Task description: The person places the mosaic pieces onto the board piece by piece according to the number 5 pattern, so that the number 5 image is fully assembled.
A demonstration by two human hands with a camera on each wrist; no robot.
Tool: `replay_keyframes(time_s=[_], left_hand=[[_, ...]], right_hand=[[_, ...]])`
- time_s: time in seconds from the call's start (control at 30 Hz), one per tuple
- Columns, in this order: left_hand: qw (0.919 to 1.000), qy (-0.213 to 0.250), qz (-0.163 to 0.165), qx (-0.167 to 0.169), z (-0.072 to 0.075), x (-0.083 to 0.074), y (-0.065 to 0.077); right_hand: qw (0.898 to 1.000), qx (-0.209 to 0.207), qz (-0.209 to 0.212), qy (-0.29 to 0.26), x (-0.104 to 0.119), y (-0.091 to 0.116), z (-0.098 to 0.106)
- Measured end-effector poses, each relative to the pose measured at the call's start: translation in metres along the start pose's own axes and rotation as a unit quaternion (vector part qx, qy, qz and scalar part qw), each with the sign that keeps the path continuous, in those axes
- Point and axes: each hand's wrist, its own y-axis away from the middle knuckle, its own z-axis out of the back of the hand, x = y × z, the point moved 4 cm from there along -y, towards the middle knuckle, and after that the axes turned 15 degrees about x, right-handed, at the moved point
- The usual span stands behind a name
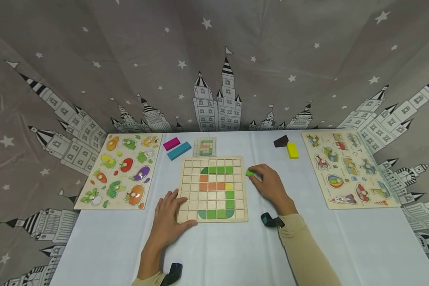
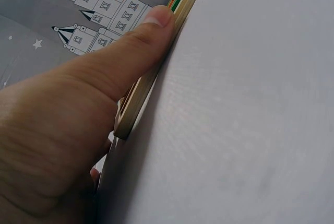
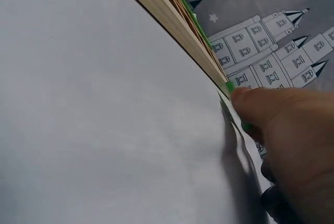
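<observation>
A square wooden grid board (image 1: 191,182) lies in the middle of the table. Green, orange and yellow tiles (image 1: 211,186) form a figure like a 5 in its cells. My left hand (image 1: 168,220) rests at the board's front left corner, fingers fairly straight; in the left wrist view its thumb (image 2: 138,38) lies against the board's edge. Just off the board's right side, my right hand (image 1: 271,184) pinches a small green tile (image 1: 249,172) between thumb and fingers. The right wrist view shows this tile (image 3: 229,85) close beside the board's edge, partly covered by the thumb.
Behind the board lies a small pattern card (image 1: 204,147). Magenta (image 1: 171,143) and blue blocks (image 1: 179,151) are to its left, black (image 1: 281,141) and yellow blocks (image 1: 292,151) to its right. A vegetable puzzle (image 1: 103,180) lies far left, a vehicle puzzle (image 1: 343,186) far right.
</observation>
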Motion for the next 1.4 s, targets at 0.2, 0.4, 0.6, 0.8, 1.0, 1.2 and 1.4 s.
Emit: replay_keyframes(time_s=[0.2, 0.4, 0.6, 0.8, 1.0, 1.2, 1.4], left_hand=[[1.0, 0.001, 0.005, 0.005, 0.0, 0.0, 0.0], [1.0, 0.0, 0.002, 0.006, 0.0, 0.001, 0.0], [1.0, -0.004, -0.002, 0.005, 0.0, 0.001, -0.001], [0.9999, -0.007, 0.001, 0.008, 0.0, 0.002, -0.001], [0.9999, -0.007, 0.005, 0.012, 0.0, 0.002, -0.001], [0.9999, -0.006, 0.006, 0.012, 0.0, 0.002, -0.001], [0.9999, -0.006, 0.004, 0.011, 0.0, 0.002, -0.001]], right_hand=[[0.999, 0.003, 0.04, -0.018, 0.029, 0.008, -0.007], [0.988, 0.057, 0.144, 0.011, 0.086, 0.022, -0.029], [0.969, 0.12, 0.2, 0.078, 0.118, 0.026, -0.055], [0.958, 0.153, 0.216, 0.107, 0.128, 0.021, -0.071], [0.952, 0.157, 0.228, 0.127, 0.134, 0.018, -0.075], [0.95, 0.159, 0.231, 0.14, 0.138, 0.017, -0.076], [0.949, 0.159, 0.233, 0.138, 0.141, 0.017, -0.077]])
